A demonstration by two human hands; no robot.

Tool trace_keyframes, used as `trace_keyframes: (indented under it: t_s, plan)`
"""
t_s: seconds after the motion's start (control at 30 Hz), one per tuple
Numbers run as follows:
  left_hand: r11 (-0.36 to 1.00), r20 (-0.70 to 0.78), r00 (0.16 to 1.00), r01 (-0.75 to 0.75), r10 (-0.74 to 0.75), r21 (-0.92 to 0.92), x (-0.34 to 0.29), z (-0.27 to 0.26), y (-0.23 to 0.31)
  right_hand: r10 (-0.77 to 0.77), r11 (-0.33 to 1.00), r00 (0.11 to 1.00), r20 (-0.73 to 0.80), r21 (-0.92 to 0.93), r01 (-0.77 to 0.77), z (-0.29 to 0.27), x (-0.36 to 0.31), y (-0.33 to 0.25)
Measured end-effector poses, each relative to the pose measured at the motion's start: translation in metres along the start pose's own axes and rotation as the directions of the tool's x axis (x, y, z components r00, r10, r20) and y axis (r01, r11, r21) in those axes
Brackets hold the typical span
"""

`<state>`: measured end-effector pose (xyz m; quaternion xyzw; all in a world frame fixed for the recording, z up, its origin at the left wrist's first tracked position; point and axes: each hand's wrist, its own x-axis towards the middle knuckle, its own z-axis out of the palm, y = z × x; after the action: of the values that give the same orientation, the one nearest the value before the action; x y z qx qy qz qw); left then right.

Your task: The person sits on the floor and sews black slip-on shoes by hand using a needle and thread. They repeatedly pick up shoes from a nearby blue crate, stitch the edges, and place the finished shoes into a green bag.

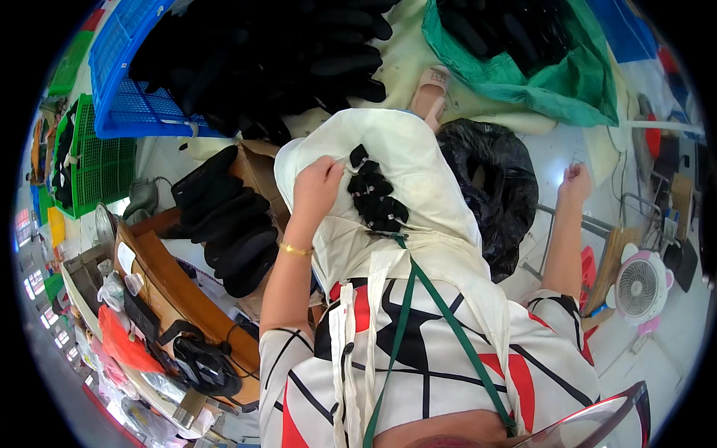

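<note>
Draped over the lap: a cream cloth (407, 160), with a small stack of black shoe-sole pieces (376, 196) lying along its middle. Left hand (317, 187) pressed to the cloth just beside the stack, fingers curled and pinching a fold of fabric near the topmost piece. Right hand (575, 183) raised well out to the side, clenched in a fist; possibly drawing a thread taut (too thin to make out), so no telling what that grip closes on.

Likely light and soft, both cloth and pieces. Cloth limp, prone to sag and slide off the knee unless pinned; best taken by a bunched fold or by the edge. Black pieces thin and flexible by the look of them, overlapping like scales, easily shuffled out of line; best taken one at a time by the rim, between thumb and forefinger. Nothing fragile here, nothing slippery beyond the loose lie of the stack.

Nearby: more black soles heaped on a cardboard box (258, 175) to the left, a blue crate (123, 89) above, a black plastic bag (489, 183) just beyond the cloth.
</note>
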<state>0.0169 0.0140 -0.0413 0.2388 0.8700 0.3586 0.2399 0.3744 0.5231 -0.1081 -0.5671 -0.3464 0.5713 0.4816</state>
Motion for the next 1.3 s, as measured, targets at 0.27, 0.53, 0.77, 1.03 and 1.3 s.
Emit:
trace_keyframes:
  t_s: [0.27, 0.53, 0.77, 1.03, 1.3]
  plan:
    - [0.883, 0.107, 0.994, -0.036, -0.017, 0.467, 0.059, 0.051, 0.005, 0.191, 0.974, 0.850, 0.492, -0.200, -0.104, 0.088, -0.158, 0.047]
    - [0.990, -0.119, 0.992, -0.066, 0.052, -0.124, 0.041, 0.016, 0.012, 0.250, 0.917, 0.437, 0.864, -0.356, 0.180, 0.134, -0.274, 0.060]
    - [0.839, -0.242, 0.960, -0.015, -0.140, -0.544, 0.002, -0.002, 0.022, 0.354, 0.916, 0.203, 0.913, -0.382, 0.120, 0.185, -0.362, 0.057]
    - [0.419, -0.078, 0.991, -0.026, -0.106, -0.908, -0.044, -0.004, 0.030, 0.552, 0.729, 0.027, 0.833, -0.467, -0.501, 0.213, -0.385, 0.054]
    - [0.442, 0.207, 0.972, 0.233, -0.108, -0.866, -0.063, -0.018, 0.015, 0.455, 0.888, -0.021, 0.890, -0.452, 0.086, 0.209, -0.391, 0.041]
